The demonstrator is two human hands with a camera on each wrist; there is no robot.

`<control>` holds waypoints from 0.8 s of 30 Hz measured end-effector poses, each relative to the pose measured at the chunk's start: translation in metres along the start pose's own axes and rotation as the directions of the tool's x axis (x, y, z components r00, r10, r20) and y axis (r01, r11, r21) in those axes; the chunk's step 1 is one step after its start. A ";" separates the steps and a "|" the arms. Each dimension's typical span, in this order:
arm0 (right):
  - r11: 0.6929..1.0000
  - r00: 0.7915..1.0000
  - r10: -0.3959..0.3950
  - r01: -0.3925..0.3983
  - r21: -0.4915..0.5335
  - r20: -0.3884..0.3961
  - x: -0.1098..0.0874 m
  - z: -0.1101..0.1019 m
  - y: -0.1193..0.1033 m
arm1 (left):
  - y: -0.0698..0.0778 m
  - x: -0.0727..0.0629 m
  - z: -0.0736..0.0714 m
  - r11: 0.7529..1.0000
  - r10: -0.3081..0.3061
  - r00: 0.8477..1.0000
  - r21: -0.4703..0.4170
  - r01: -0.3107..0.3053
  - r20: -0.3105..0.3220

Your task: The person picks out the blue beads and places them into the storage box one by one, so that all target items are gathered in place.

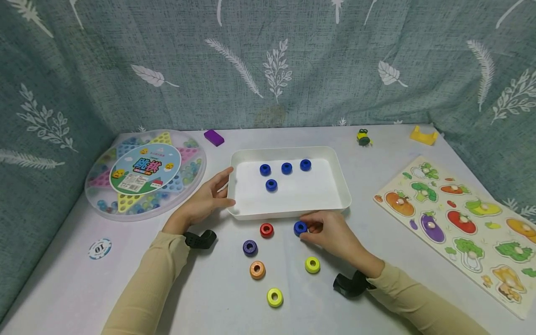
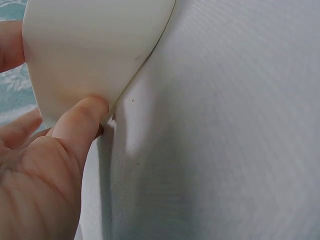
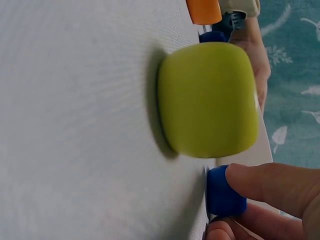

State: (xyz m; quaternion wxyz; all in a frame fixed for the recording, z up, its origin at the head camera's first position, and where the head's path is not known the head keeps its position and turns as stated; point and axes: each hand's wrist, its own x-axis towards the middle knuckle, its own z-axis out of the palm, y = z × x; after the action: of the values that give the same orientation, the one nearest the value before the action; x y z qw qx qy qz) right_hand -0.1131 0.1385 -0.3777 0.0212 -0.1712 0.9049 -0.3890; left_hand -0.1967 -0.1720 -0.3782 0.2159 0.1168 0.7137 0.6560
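Observation:
My left hand (image 1: 205,197) holds the left end of a shallow white tray (image 1: 289,216). In the left wrist view its thumb (image 2: 82,120) presses low on the outer wall, and another finger meets the rim. Inside the tray sit several blue rings (image 1: 271,185). Just outside the tray's front wall, my right hand (image 1: 332,235) pinches another blue ring (image 1: 300,227) between thumb and fingers; the right wrist view shows this blue ring (image 3: 225,191) close to the cloth. Nearest to that hand is a yellow-green ring (image 1: 312,264), large in the right wrist view.
In front of the tray lie a red ring (image 1: 266,230), a purple ring (image 1: 250,248), an orange ring (image 1: 257,270) and a second yellow-green ring (image 1: 274,297). A round marble game (image 1: 192,186) is left, a vegetable puzzle board (image 1: 450,242) right. Small toys (image 1: 363,137) stand behind.

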 end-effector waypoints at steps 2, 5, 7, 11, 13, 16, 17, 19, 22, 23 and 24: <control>1.000 1.000 -0.002 0.002 -0.002 0.002 0.000 0.000 0.000 | 0.000 0.000 0.000 1.000 0.003 1.000 0.000 -0.003 -0.001; 1.000 1.000 0.004 -0.004 0.003 0.007 0.000 0.000 0.000 | 0.000 -0.001 0.000 1.000 0.010 1.000 -0.002 -0.010 0.003; 1.000 1.000 0.013 -0.013 0.012 0.014 0.000 0.000 -0.001 | 0.001 -0.001 0.000 1.000 0.010 1.000 -0.004 -0.010 0.004; 0.999 0.999 0.012 -0.014 0.029 0.048 -0.002 -0.004 -0.006 | 0.000 -0.001 -0.001 1.000 0.001 1.000 -0.003 -0.001 -0.003; 0.999 0.998 -0.001 -0.001 0.037 0.065 -0.003 -0.008 -0.011 | 0.000 -0.001 -0.001 1.000 -0.004 1.000 0.000 0.004 -0.011; 0.999 0.998 -0.014 0.011 0.040 0.066 -0.001 -0.019 -0.022 | 0.000 -0.001 -0.001 1.000 0.001 1.000 0.001 -0.001 -0.011; 0.999 0.998 -0.018 0.016 0.040 0.057 0.002 -0.024 -0.026 | 0.001 -0.001 -0.001 1.000 0.000 1.000 0.002 0.000 -0.011; 0.999 0.999 -0.022 0.021 0.033 0.032 0.009 -0.036 -0.034 | 0.001 -0.001 -0.001 1.000 -0.001 1.000 0.003 0.001 -0.009; 1.000 1.000 -0.016 0.016 0.018 -0.001 0.026 -0.055 -0.043 | 0.000 0.000 -0.001 1.000 -0.006 1.000 -0.001 0.006 -0.006; 1.000 1.000 -0.009 0.009 0.015 -0.007 0.034 -0.061 -0.044 | 0.000 0.000 -0.001 1.000 -0.005 1.000 -0.003 0.005 -0.003; 1.000 1.000 0.005 -0.005 0.013 -0.011 0.041 -0.068 -0.045 | -0.001 0.001 -0.001 1.000 -0.005 1.000 -0.006 0.005 0.000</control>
State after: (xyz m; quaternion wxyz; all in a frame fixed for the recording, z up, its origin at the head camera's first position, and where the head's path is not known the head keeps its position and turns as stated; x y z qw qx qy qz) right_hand -0.1501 0.1433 -0.2945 0.0183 -0.1666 0.9030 -0.3956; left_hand -0.1977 -0.1726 -0.3788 0.2178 0.1143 0.7122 0.6575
